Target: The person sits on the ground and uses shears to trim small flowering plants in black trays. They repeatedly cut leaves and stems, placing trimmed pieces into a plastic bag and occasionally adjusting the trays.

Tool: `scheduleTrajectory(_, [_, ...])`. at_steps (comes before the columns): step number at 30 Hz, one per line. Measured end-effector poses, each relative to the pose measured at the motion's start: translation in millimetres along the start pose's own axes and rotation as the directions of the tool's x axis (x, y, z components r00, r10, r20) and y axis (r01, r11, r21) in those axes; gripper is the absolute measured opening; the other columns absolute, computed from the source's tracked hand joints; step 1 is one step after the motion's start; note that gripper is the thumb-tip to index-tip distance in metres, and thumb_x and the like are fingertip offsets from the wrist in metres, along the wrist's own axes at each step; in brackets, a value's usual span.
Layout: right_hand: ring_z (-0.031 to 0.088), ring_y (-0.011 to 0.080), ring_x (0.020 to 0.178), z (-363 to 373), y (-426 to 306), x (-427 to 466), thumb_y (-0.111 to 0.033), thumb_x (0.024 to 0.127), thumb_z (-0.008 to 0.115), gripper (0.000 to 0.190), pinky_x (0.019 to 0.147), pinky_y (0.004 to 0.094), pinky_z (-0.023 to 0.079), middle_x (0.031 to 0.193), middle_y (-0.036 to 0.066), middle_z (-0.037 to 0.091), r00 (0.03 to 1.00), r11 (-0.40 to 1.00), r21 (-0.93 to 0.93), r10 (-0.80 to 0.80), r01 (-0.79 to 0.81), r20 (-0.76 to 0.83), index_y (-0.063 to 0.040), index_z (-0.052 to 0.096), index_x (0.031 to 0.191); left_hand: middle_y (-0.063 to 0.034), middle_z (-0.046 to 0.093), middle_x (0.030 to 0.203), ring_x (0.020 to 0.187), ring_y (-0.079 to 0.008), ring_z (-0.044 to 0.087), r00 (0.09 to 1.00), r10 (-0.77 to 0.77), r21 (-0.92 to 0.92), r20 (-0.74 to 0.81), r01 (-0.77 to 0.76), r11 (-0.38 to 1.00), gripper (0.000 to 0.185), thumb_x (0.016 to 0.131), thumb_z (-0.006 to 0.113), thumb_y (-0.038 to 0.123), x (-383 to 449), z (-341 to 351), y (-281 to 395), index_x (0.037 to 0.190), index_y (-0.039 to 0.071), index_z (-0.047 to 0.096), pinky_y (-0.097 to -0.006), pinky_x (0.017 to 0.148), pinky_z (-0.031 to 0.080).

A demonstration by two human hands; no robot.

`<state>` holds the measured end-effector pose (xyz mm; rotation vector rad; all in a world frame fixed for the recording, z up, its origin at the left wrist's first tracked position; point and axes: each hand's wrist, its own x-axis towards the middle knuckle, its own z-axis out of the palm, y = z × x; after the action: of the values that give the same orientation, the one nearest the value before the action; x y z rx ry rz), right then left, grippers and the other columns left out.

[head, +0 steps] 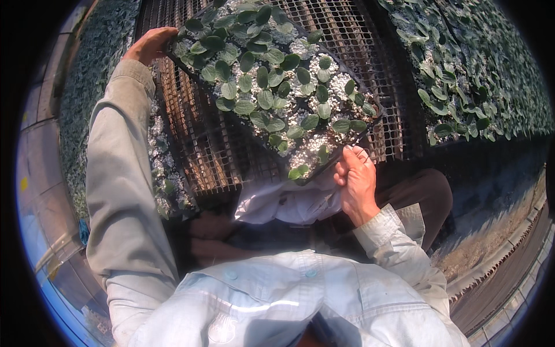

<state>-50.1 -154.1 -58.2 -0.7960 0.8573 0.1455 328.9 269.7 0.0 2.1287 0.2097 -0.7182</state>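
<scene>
A dark seedling tray (pixel 318 171) lies slantwise before me, its cells filled with white granules like perlite. Round-leaved green seedlings (pixel 265 99) stand across it, crowded at the far left and sparser toward the near corner. My right hand (pixel 359 173) pinches the tray's near right rim between thumb and bent fingers. At its far left corner, my left hand (pixel 151 44) grips the edge, with the fingertips hidden under the tray and leaves. Beneath the tray is a black plastic mesh (pixel 204 143); whether the tray is lifted off it I cannot tell.
Brown slats (pixel 217 171) show through the mesh. More seedling trays (pixel 481 73) fill the right side, and another planted strip (pixel 167 178) runs along the left. A white cloth or bag (pixel 282 201) hangs below the near corner. Paving (pixel 43 147) lies far left.
</scene>
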Motion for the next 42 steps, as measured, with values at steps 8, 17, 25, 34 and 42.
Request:
scheduleTrajectory(8, [0.042, 0.0022, 0.053, -12, -77, 86, -0.009, 0.09, 0.066, 0.011, 0.041, 0.0182, 0.029, 0.071, -0.007, 0.053, 0.967, 0.963, -0.125, -0.224, 0.239, 0.123, -0.008, 0.062, 0.1, 0.0022, 0.064, 0.084, 0.071, -0.01, 0.058, 0.98, -0.136, -0.226, -0.143, 0.102, 0.969, 0.017, 0.093, 0.058, 0.028, -128, 38, -44, 0.095, 0.013, 0.066, -0.0298, 0.065, 0.048])
scheduleTrajectory(17, [0.048, 0.005, 0.066, -17, -91, 56, -0.012, 0.09, 0.066, 0.018, 0.062, 0.0207, 0.042, 0.082, -0.003, 0.056, 0.734, 0.737, -0.078, -0.675, 0.671, -0.068, -0.003, 0.057, 0.102, 0.0017, 0.063, 0.087, 0.081, -0.0101, 0.062, 0.974, -0.199, -0.509, -0.112, 0.116, 0.853, 0.019, 0.098, 0.055, 0.025, -276, 133, -74, 0.105, 0.009, 0.062, -0.0388, 0.078, 0.057])
scheduleTrajectory(25, [0.04, 0.0025, 0.047, -40, -58, 52, -0.021, 0.091, 0.063, 0.013, 0.039, 0.0212, 0.03, 0.072, -0.002, 0.057, 0.889, 0.791, -0.41, -0.368, 0.454, 0.273, -0.01, 0.057, 0.093, -0.0137, 0.066, 0.103, 0.093, -0.0266, 0.065, 0.984, -0.173, -0.866, 0.042, 0.122, 0.485, 0.021, 0.1, 0.051, 0.019, -343, 274, -89, 0.105, 0.001, 0.06, -0.049, 0.089, 0.057])
scheduleTrajectory(34, [0.066, 0.0382, 0.085, -1, -56, 77, -0.016, 0.076, 0.055, 0.024, 0.074, 0.0445, 0.049, 0.087, 0.027, 0.065, 0.845, 0.456, -0.725, -0.41, 0.516, 0.344, 0.006, 0.06, 0.087, -0.0191, 0.065, 0.107, 0.108, -0.0354, 0.062, 0.955, -0.072, -0.945, 0.288, 0.296, 0.139, 0.014, 0.098, 0.054, 0.014, -359, 399, -106, 0.097, 0.002, 0.059, -0.0532, 0.102, 0.048])
scheduleTrajectory(42, [0.067, 0.0362, 0.073, 29, -74, 121, -0.017, 0.078, 0.063, 0.017, 0.065, 0.0427, 0.051, 0.073, 0.021, 0.065, 0.635, 0.083, -0.751, -0.6, 0.655, 0.487, -0.001, 0.06, 0.074, -0.0141, 0.064, 0.11, 0.114, -0.0319, 0.06, 0.992, -0.065, -0.994, 0.109, 0.111, 0.016, 0.013, 0.097, 0.06, 0.016, -317, 371, -131, 0.102, 0.004, 0.058, -0.0481, 0.103, 0.048])
